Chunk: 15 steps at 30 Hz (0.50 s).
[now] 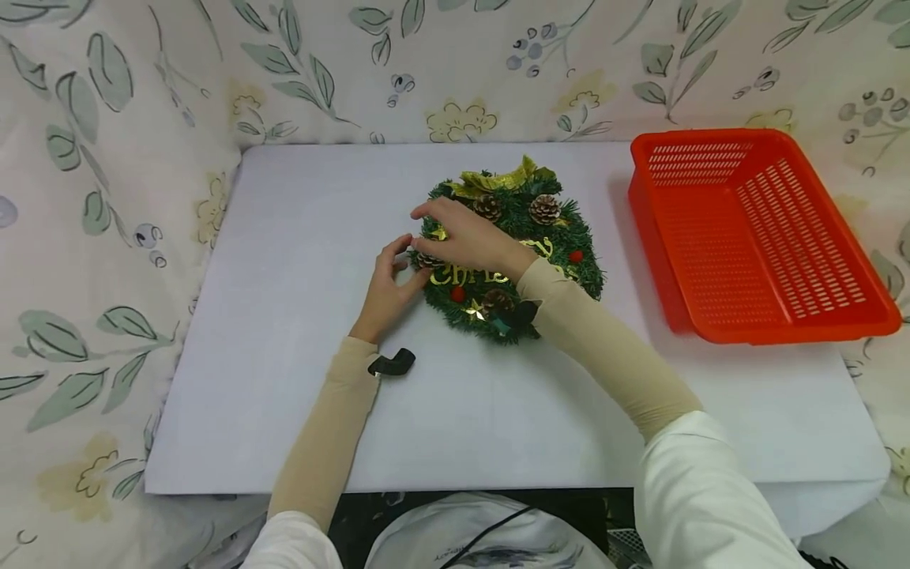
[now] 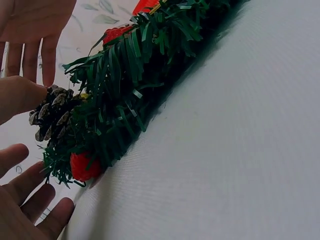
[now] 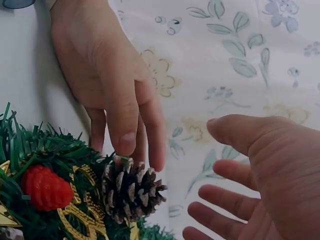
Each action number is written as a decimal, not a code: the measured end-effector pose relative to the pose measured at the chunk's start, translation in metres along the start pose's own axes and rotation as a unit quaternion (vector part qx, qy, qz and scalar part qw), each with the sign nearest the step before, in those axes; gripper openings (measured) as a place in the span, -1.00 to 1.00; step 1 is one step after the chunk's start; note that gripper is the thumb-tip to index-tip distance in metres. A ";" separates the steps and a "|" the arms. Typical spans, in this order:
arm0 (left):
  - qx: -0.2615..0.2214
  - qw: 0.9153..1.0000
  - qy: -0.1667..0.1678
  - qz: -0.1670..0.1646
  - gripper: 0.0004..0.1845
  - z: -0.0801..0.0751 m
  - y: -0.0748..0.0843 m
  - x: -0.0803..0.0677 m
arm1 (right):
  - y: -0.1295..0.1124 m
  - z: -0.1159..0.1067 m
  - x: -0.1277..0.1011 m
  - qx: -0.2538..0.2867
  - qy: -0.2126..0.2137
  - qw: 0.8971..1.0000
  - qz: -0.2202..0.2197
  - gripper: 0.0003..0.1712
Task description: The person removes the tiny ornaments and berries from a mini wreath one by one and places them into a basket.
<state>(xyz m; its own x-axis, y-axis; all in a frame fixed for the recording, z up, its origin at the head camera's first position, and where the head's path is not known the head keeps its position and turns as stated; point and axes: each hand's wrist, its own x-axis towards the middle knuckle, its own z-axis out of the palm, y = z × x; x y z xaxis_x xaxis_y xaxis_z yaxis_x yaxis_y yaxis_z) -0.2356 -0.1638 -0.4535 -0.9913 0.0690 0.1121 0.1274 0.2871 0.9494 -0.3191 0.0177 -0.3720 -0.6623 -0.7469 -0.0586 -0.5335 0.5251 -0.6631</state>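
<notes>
I've got the wreath (image 1: 512, 253) lying flat mid-bench, the orange basket (image 1: 753, 229) well off to its right. My left hand (image 1: 387, 288) touches a pine cone (image 3: 131, 189) at the wreath's left edge, fingers (image 3: 125, 135) straight, close together. My right hand (image 1: 465, 237) hovers above, fingers relaxed and spread.

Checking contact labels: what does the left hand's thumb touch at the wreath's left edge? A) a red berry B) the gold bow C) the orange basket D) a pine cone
D: in the right wrist view the left hand sets its thumb tip on the pine cone at the wreath's edge.
</notes>
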 end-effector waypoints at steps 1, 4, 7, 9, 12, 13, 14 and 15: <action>0.006 1.000 0.000 0.002 -0.30 0.001 -0.003 0.001 | 0.001 0.001 0.001 -0.001 -0.004 1.000 0.002 -0.34; 0.018 1.000 0.002 0.006 -0.31 0.002 -0.018 0.005 | 0.004 0.004 0.002 -0.002 -0.017 1.000 0.008 -0.35; 0.026 1.000 0.005 0.008 -0.29 0.003 -0.033 0.010 | 0.007 0.006 0.003 -0.005 -0.031 0.999 0.015 -0.34; 0.031 0.999 0.006 0.012 -0.27 0.004 -0.039 0.012 | 0.008 0.007 0.003 -0.007 -0.039 0.999 0.022 -0.33; 0.036 0.999 0.008 0.025 -0.27 0.004 -0.042 0.013 | 0.011 0.009 0.002 -0.015 -0.050 0.998 0.027 -0.31; 0.038 0.999 0.009 0.031 -0.28 0.003 -0.043 0.013 | 0.012 0.010 0.002 -0.017 -0.053 0.998 0.028 -0.31; 0.040 0.999 0.010 0.035 -0.29 0.003 -0.043 0.013 | 0.013 0.010 0.002 -0.020 -0.055 0.998 0.027 -0.31; 0.043 0.998 0.010 0.037 -0.30 0.003 -0.042 0.013 | 0.014 0.011 0.002 -0.023 -0.057 0.998 0.026 -0.31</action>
<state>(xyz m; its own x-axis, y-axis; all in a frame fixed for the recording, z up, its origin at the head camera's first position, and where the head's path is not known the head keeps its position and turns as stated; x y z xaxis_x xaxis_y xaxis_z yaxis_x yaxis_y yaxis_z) -0.2539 -0.1718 -0.4934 -0.9792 0.0736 0.1888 0.2027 0.3623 0.9098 -0.3220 0.0189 -0.3892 -0.6277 -0.7579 -0.1777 -0.5246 0.5806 -0.6227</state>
